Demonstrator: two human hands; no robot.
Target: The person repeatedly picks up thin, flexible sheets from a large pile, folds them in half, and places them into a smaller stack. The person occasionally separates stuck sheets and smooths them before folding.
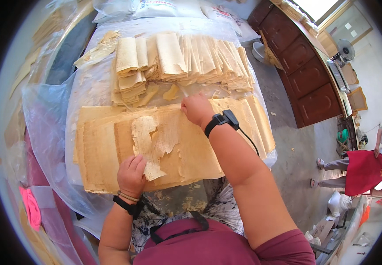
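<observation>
A wide stack of thin tan sheets [200,145], like dried pancakes, lies at the table's near side. On top of it is a paler torn sheet [143,134] with ragged edges. My left hand [131,176] is at the stack's near edge, its curled fingers closed on the lower end of the torn sheet. My right hand [197,109] is closed in a fist over the stack's far edge. A small whitish sliver shows by its knuckles, but what it holds is hidden. Beyond stands a row of folded sheets [171,55], several leaning on one another.
Clear plastic film [239,33] covers the table. Small broken bits [170,93] lie between stack and row. White sacks [155,9] sit at the far end. Dark red cabinets [306,75] line the right, near a broom [269,55]. A person holding a red cloth [365,172] stands at right.
</observation>
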